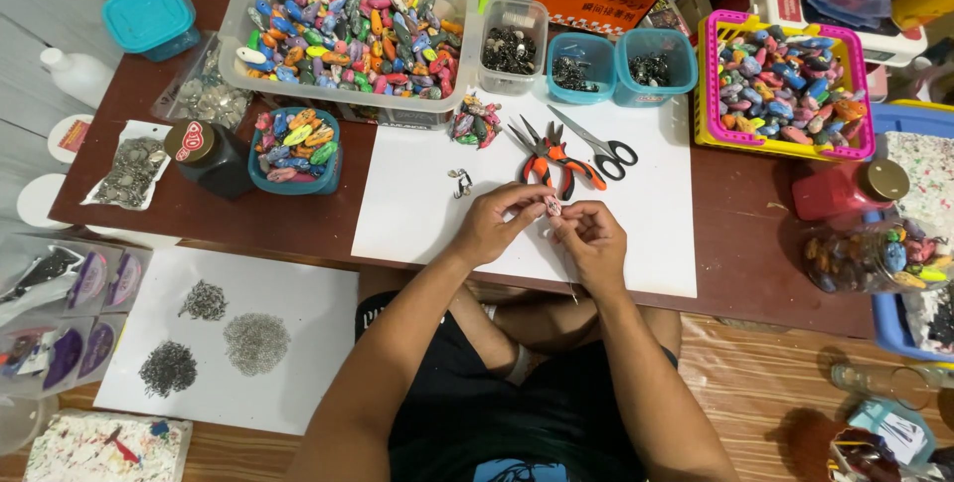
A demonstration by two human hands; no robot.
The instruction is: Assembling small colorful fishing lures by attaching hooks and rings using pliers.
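My left hand (494,224) and my right hand (594,237) meet over a white sheet (636,234) on the low brown table (745,243). Together the fingertips pinch one small pinkish bead (552,206); a thin wire hangs from it toward my lap. Just beyond my hands lie orange-handled pliers (553,158) and black-handled scissors (602,149). A small metal clasp (460,181) rests left of my left hand. A little pile of colourful beads (475,120) sits farther back.
A large clear tub (353,25) and a pink-and-yellow basket (785,80) hold many colourful beads. Small teal and clear cups (581,65) hold dark metal parts. A teal bowl of beads (293,149) and a dark jar (204,154) stand left. Piles of metal rings (253,341) lie on floor paper.
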